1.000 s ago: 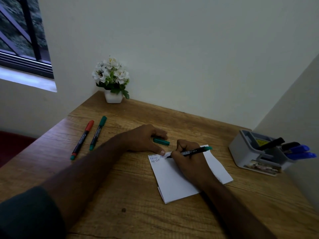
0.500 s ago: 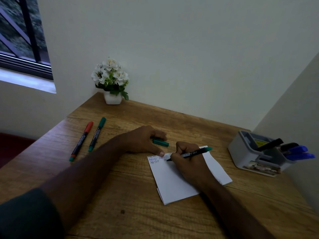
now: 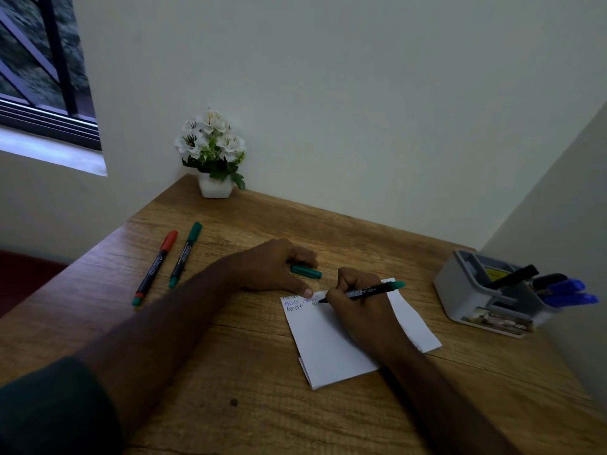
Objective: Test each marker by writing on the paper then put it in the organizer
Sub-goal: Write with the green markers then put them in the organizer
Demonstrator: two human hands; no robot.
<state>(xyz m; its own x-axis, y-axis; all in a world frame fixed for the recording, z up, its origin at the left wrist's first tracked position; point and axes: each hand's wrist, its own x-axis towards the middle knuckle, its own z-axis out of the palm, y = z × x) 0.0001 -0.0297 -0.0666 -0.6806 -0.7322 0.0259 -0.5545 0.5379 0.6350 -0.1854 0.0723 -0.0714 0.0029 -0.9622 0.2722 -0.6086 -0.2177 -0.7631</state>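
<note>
My right hand (image 3: 361, 310) grips an uncapped green marker (image 3: 368, 291) with its tip on the white folded paper (image 3: 331, 349), beside lines of handwritten letters at the paper's top left. My left hand (image 3: 269, 267) rests on the desk, its thumb pressing the paper's top left corner. The green cap (image 3: 306, 271) pokes out from under the left hand's fingers. A red marker (image 3: 157, 262) and a second green marker (image 3: 185, 254) lie capped on the desk at the left. The grey organizer (image 3: 466, 290) stands at the right with black and blue markers (image 3: 568, 292) in it.
A white pot of white flowers (image 3: 215, 159) stands at the desk's back left corner against the wall. A wall runs close behind the organizer on the right. A window is at the upper left. The wooden desk (image 3: 230, 372) drops off at its left edge.
My right hand has shifted the marker tip slightly right along the line of writing. The left hand stays in place on the paper's corner.
</note>
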